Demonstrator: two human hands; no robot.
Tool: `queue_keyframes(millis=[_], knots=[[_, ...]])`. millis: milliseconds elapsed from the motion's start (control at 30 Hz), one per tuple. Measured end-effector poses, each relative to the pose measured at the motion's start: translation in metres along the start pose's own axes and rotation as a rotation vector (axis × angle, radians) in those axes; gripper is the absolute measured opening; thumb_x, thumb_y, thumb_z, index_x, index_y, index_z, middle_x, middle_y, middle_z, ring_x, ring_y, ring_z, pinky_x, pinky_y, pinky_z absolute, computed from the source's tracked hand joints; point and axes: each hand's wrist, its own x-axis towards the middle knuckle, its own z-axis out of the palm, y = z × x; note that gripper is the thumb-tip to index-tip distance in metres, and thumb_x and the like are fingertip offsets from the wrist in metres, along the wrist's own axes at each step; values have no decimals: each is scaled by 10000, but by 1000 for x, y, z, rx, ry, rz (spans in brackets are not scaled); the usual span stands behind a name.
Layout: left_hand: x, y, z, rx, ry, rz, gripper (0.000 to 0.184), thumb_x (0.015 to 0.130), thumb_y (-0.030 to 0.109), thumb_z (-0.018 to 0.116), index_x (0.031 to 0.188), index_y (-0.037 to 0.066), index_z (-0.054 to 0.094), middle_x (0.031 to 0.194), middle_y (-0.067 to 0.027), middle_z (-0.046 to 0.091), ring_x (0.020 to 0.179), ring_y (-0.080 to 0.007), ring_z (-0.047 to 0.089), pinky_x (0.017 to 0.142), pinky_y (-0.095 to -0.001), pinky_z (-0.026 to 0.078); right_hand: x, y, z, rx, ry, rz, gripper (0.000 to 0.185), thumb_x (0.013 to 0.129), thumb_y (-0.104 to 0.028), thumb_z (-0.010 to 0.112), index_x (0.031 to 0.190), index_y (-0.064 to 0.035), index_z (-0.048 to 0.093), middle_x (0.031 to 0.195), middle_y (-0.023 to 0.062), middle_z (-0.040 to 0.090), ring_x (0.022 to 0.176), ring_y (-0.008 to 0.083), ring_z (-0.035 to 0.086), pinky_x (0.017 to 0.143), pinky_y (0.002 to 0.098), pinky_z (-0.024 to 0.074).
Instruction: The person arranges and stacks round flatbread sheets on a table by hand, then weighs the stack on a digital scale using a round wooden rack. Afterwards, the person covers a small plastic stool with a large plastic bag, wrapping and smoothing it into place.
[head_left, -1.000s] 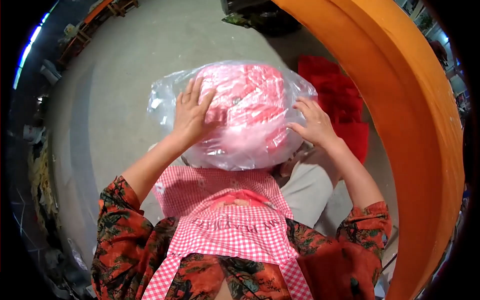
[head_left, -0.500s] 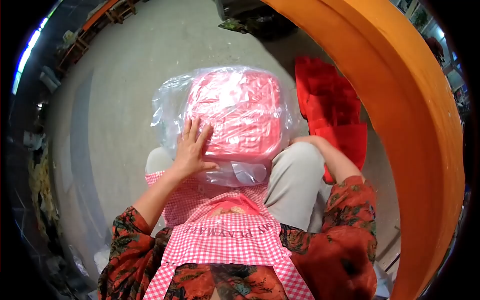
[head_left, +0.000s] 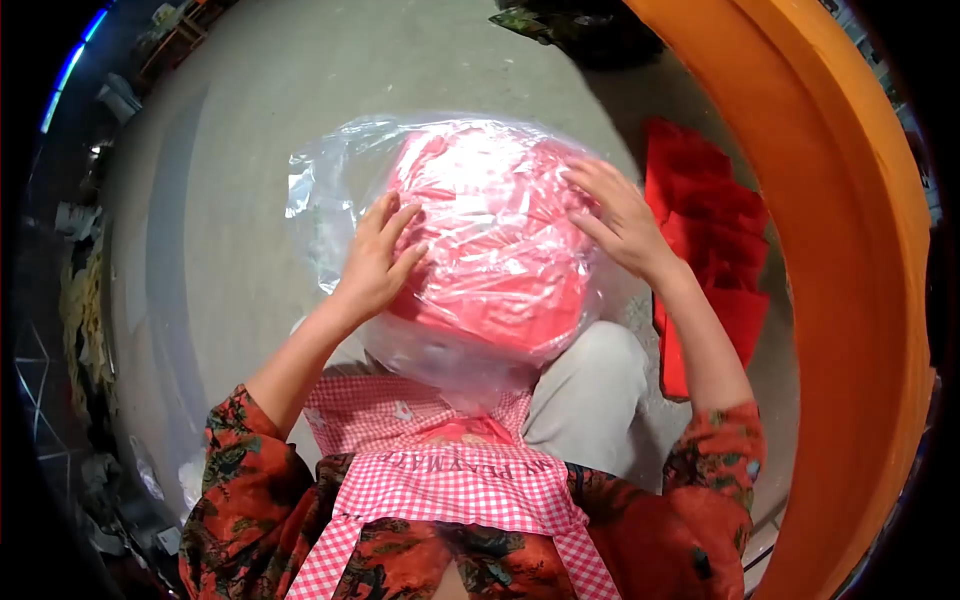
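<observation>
A red bundle (head_left: 490,230) sits inside a clear plastic bag (head_left: 335,190) in front of my knees. Its kind is hidden by creases and glare on the film. My left hand (head_left: 378,258) grips the bundle's left side through the plastic, fingers curved and a little apart. On the opposite side, my right hand (head_left: 618,222) presses against the upper right edge, so the bundle is held between both hands. Loose plastic hangs off the left and bunches at the near side, above my checked apron (head_left: 450,480).
Folded red fabric-like pieces (head_left: 705,250) lie on the floor (head_left: 250,200) to the right. A curved orange surface (head_left: 830,200) rises along the right side. A dark plastic-looking heap (head_left: 590,30) is at the far top. My grey-trousered knee (head_left: 595,380) is close below the bundle.
My right hand has come up from beside the knee onto the bundle's right side. My left hand has moved slightly up along the left side. The bundle has turned and tilted a little.
</observation>
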Motion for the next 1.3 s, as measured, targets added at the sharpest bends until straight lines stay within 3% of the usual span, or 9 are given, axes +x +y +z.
queue_keyframes(millis=[33,133,267,567,733,900,1067,1133,1300], knots=[[4,-12,3,30,-35,-10,514,905,221,609,1385,132,450,1465,-166,356,1288,-331,427,1066,-406,350,17,22,26,-217,-36,-78,354,930,-242,531,1224,-58,603,1141,125,657,1076,169,590,932,340,460],[12,-34,-14,-928,-164,-573,560,913,239,594,1422,126,389,1468,-135,344,1276,-263,438,1043,-390,384,64,89,60,708,-430,648,399,940,-315,533,1234,-51,591,1100,91,668,1011,156,618,884,325,488],[13,-70,-18,-1289,-202,-736,611,927,336,571,1434,86,339,1368,-90,445,1246,-201,456,1012,-378,413,59,142,82,1133,-699,904,331,932,-323,568,1063,-33,658,989,59,676,856,138,636,775,302,520],[55,-28,-54,-557,-400,-544,520,989,326,475,1445,109,350,1246,-116,556,1100,-179,542,866,-335,450,2,175,96,1304,-388,1112,272,938,-258,572,1021,-18,671,936,37,674,824,107,619,751,259,502],[39,-14,-61,-240,-207,-66,463,970,204,487,1409,78,408,1323,-191,517,1248,-280,490,1037,-374,397,37,149,46,691,-190,821,171,910,-127,601,894,35,655,822,6,642,751,77,577,703,224,456],[12,-43,-81,-1051,-243,-168,361,912,133,559,1256,22,559,1327,-154,522,1247,-258,490,1046,-390,405,98,56,2,-77,17,594,163,893,-143,615,841,9,639,639,59,593,614,119,592,573,269,441],[4,-48,-89,-1737,-179,-418,181,863,103,597,1012,0,603,1033,-149,614,1028,-180,608,821,-298,532,171,-28,69,95,-185,-144,351,808,-256,704,1059,-19,643,1095,188,636,1013,350,607,877,400,471],[-3,-50,-85,-1341,-25,-505,281,827,101,646,1083,7,577,1012,-115,580,892,-124,580,694,-247,490,189,-35,116,-19,-388,-90,666,785,-402,721,1287,-16,514,1287,217,549,1183,365,527,992,407,420],[-23,-48,-68,-462,257,-401,751,648,112,819,1314,85,473,1113,-64,453,719,-103,421,621,-229,391,241,-2,179,187,-743,232,476,840,-200,667,1256,-27,512,1074,212,642,1000,365,615,845,412,492]])
